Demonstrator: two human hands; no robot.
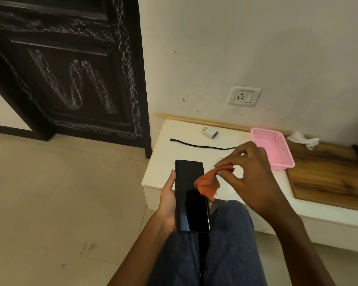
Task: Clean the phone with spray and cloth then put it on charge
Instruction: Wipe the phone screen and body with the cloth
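A black phone [191, 205] with a dark screen lies face up in my left hand [168, 200], above my knees. My right hand [249, 174] pinches a small orange cloth [208, 183] by one corner, so it hangs over the phone's upper right side. On the white low table [163, 172] lie a white charger plug [210, 133] and a black cable [203, 145]. A white wall socket [244, 96] sits above them. No spray bottle is in view.
A pink plastic basket [274, 149] stands on the table behind my right hand. A crumpled white tissue [303, 139] lies on the wooden surface [329, 176] to the right. A dark carved door [70, 75] stands at the left, with pale floor tiles [60, 193] below.
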